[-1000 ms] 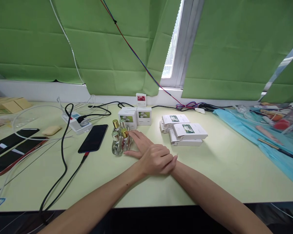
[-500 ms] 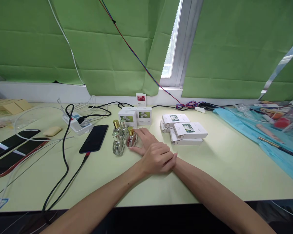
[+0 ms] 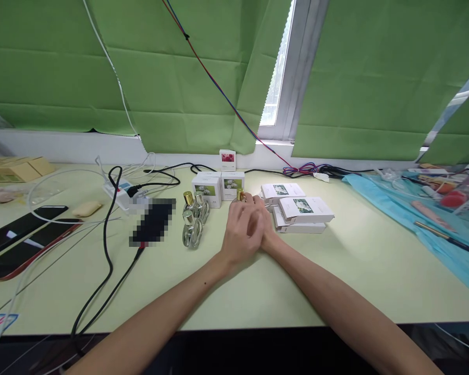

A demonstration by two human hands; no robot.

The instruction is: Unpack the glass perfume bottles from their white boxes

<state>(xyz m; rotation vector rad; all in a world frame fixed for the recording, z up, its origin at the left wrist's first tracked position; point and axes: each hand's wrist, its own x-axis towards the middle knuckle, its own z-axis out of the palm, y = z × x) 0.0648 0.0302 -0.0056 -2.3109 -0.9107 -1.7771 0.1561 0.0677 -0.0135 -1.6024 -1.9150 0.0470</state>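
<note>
A small perfume bottle with a gold cap stands between my hands, and only its top shows above the fingers. My left hand is closed in front of it, with curled fingers over the bottle's body. My right hand is partly hidden behind the left one and closes round the bottle from the right. Left of them stand clear glass perfume bottles: one with a silver cap in front, a gold-capped one and another silver-capped one behind.
Two upright white boxes stand behind the bottles, a smaller box farther back. Flat white boxes lie stacked at right. Leftward are a pixelated dark phone, a power strip and cables. Blue sheeting covers the right side.
The gold-capped bottle beside the others has moved right with my right hand. My left hand has shifted from my right wrist up to the bottle, over the right fingers.
</note>
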